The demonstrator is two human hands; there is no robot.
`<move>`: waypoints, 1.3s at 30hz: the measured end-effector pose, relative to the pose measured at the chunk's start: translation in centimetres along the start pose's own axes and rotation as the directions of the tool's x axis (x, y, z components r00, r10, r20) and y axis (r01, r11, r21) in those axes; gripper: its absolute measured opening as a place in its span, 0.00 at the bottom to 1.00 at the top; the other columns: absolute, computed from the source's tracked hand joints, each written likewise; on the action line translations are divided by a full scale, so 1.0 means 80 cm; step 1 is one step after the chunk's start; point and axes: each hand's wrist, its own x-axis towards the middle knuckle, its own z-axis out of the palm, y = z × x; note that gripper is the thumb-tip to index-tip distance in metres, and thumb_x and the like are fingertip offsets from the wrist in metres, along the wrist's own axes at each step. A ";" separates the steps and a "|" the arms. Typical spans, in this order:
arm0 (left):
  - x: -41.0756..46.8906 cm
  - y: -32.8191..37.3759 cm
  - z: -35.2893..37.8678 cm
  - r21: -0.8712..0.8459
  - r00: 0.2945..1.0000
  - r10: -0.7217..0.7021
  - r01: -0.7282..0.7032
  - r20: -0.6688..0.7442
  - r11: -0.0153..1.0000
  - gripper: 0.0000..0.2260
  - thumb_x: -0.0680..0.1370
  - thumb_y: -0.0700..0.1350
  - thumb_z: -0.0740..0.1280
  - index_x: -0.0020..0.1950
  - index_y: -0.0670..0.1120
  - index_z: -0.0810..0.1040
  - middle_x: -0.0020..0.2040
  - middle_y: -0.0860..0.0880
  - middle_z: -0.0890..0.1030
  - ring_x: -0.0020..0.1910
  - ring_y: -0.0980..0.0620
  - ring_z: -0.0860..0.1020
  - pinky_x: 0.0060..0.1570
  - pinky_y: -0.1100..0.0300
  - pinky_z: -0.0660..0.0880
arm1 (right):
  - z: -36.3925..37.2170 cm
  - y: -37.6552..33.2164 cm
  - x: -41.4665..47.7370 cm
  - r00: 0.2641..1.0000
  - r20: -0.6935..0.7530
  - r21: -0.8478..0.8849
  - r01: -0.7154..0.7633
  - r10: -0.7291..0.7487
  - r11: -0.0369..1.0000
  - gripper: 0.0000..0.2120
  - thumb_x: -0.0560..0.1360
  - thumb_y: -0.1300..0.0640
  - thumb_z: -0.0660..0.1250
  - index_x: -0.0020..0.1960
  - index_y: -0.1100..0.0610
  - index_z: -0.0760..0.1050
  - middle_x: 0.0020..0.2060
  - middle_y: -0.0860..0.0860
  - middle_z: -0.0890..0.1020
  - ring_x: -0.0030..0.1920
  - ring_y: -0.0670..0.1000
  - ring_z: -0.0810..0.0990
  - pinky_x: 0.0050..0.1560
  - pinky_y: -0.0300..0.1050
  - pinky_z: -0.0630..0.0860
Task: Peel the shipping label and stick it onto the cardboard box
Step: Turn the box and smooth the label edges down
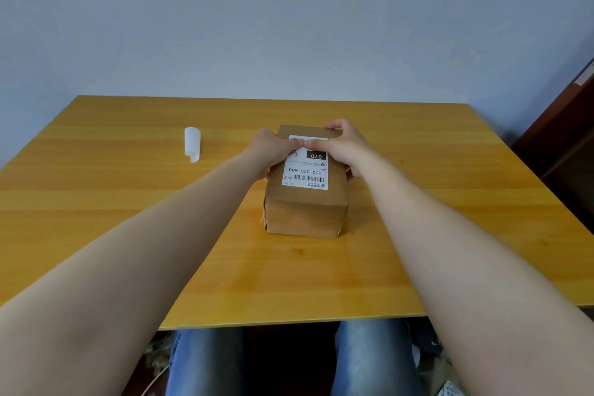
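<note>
Head view: cardboard box point(305, 209) standing near the middle of the wooden bench point(128, 202), shipping label point(307, 172) lying flat on its top face, print upside down toward the camera. Left hand point(270, 151) against the box's left upper edge, fingers pressing the label's far left part. Right hand point(345, 146) over the far right corner, fingers point(321, 146) flattened on the label, thumb side down the box's right flank. Neither hand clenched, both pressing. White curled backing strip point(193, 143) lying well apart to the left.
</note>
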 end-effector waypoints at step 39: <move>-0.038 0.017 -0.027 0.311 0.937 -0.176 0.078 0.301 0.947 0.28 0.69 0.53 0.83 0.66 0.53 0.77 0.57 0.46 0.85 0.56 0.43 0.84 0.56 0.35 0.80 | -0.025 0.007 -0.014 0.973 0.179 -0.231 0.183 -0.143 0.956 0.61 0.52 0.31 0.81 0.81 0.46 0.66 0.76 0.50 0.71 0.72 0.53 0.75 0.72 0.52 0.74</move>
